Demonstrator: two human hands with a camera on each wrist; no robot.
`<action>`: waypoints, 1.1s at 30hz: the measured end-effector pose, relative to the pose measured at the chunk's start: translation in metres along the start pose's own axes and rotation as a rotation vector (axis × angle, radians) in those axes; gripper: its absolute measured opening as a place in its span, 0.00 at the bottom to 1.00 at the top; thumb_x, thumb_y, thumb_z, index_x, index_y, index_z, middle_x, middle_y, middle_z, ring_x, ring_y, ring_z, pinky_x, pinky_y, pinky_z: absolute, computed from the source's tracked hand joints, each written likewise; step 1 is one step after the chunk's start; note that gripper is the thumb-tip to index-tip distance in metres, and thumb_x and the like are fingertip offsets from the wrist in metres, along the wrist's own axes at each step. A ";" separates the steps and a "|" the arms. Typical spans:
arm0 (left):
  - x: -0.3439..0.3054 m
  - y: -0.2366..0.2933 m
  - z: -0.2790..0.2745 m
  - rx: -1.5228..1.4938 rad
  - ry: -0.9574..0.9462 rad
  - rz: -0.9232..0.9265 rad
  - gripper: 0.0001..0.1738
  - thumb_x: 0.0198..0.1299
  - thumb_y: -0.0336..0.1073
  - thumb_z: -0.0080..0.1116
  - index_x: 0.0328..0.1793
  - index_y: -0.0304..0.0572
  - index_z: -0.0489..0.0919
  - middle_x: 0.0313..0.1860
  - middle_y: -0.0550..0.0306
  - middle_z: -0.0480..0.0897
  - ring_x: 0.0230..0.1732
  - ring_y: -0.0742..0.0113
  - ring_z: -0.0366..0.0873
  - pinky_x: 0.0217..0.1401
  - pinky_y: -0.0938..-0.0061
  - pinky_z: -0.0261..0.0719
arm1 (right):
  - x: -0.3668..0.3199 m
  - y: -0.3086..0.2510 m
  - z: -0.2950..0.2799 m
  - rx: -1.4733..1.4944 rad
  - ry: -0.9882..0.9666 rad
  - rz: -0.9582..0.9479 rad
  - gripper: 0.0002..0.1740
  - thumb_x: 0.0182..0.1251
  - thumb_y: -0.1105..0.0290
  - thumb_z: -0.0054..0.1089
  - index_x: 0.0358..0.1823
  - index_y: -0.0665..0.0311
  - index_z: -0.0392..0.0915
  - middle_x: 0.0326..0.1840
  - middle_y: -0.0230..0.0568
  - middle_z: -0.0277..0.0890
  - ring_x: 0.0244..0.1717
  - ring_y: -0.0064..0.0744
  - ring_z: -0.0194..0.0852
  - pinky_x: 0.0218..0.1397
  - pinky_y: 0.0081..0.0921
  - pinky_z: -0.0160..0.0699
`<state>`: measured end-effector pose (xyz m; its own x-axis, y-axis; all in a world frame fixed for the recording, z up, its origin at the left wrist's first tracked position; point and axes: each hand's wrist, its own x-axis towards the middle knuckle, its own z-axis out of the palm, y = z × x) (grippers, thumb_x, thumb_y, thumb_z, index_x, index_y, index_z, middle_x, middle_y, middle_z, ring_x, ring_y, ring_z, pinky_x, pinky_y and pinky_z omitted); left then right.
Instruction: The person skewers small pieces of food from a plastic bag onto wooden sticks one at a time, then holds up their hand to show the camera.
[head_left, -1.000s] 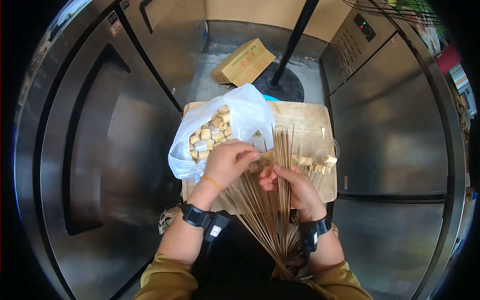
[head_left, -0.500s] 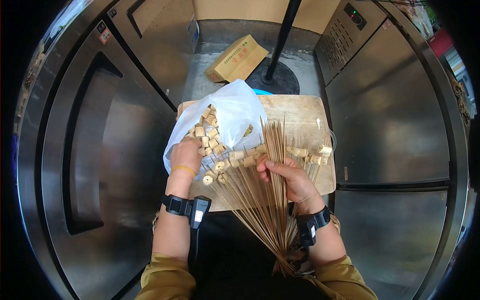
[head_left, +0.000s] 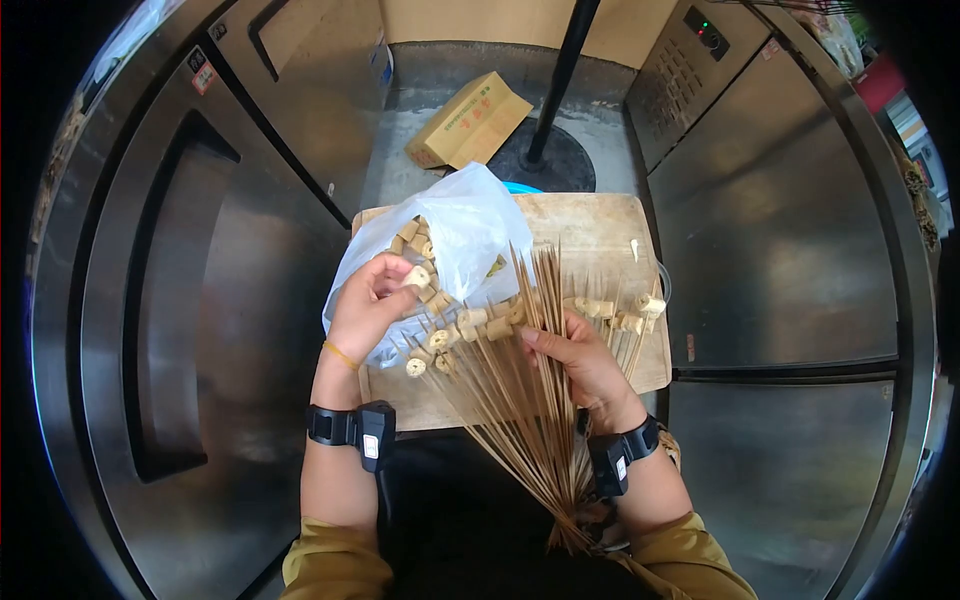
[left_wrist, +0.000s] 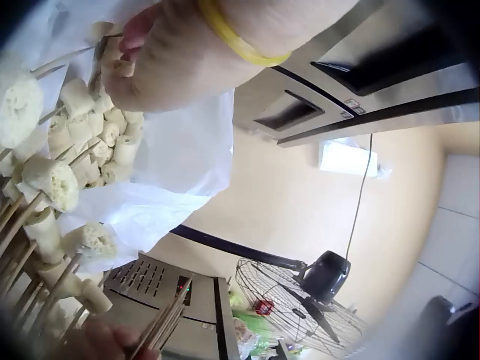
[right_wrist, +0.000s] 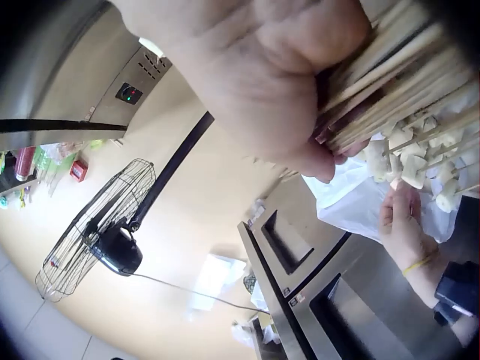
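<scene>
My left hand [head_left: 362, 308] pinches a pale tofu-skin roll [head_left: 418, 277] between thumb and fingers, over the mouth of a white plastic bag [head_left: 480, 235]. More short cut rolls [left_wrist: 96, 127] lie heaped inside the bag. To the right, my right hand [head_left: 592, 368] grips a bundle of bamboo skewers [head_left: 548, 295], pointed ends up, with the thumb across the front. Beside the bundle, other skewers [head_left: 490, 385] fan out to the left, with rolls [head_left: 470, 318] threaded near their tips. The skewers come together low down, near the person's lap.
Beneath the bag and skewers is a wooden board [head_left: 590, 220]. More skewered rolls [head_left: 628, 322] lie at its right. Steel cabinets [head_left: 770, 250] stand close on both sides. Behind are a cardboard box [head_left: 470, 120] and a black pole [head_left: 560, 90] on a round base.
My left hand moved from beside the skewer bundle to the bag, reached in among the rolls, and has come up with one pinched. The right hand keeps its grip on the skewers.
</scene>
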<state>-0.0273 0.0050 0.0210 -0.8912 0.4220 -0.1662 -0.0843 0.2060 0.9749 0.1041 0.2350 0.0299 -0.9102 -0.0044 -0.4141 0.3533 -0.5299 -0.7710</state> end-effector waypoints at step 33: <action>0.016 0.008 0.060 -0.816 0.048 0.066 0.17 0.63 0.29 0.55 0.57 0.33 0.74 0.49 0.55 0.79 0.50 0.70 0.76 0.58 0.73 0.75 | 0.010 0.010 0.017 -0.126 -0.092 0.090 0.06 0.64 0.70 0.61 0.39 0.61 0.74 0.24 0.33 0.76 0.20 0.15 0.68 0.23 0.10 0.62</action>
<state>-0.0156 0.0663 0.0176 -0.9221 0.3692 -0.1163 -0.3126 -0.5330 0.7863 0.0946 0.2155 0.0258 -0.8876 -0.1279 -0.4426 0.4533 -0.4136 -0.7896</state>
